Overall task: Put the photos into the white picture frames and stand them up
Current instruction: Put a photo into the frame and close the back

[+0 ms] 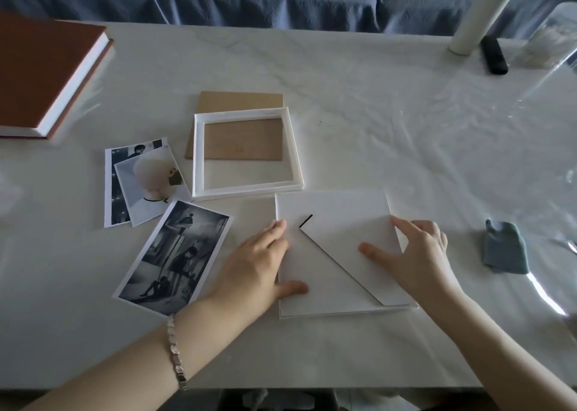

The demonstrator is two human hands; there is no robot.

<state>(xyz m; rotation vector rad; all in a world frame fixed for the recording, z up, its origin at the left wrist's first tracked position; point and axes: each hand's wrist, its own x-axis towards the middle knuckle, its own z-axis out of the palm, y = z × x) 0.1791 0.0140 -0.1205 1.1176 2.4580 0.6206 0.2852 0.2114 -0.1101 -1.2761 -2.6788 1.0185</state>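
A white picture frame [335, 312] lies face down near the table's front, its white backing board [331, 223] with a diagonal stand flap on top. My left hand [256, 264] rests flat on the board's left edge, thumb on the board. My right hand [415, 254] presses on the right side, fingers spread straight over the flap. An empty white frame [246, 189] lies behind it, over a brown backing board [240, 100]. One black-and-white photo [175, 254] lies left of my left hand. Two more photos [140, 182] overlap further back.
A brown-covered book [43, 70] lies at the far left. At the back right stand a white cylinder [480, 17] and a black object [493, 54]. A grey-blue cloth [505, 246] lies right of my right hand. Clear plastic sheeting [530, 114] covers the table's right side.
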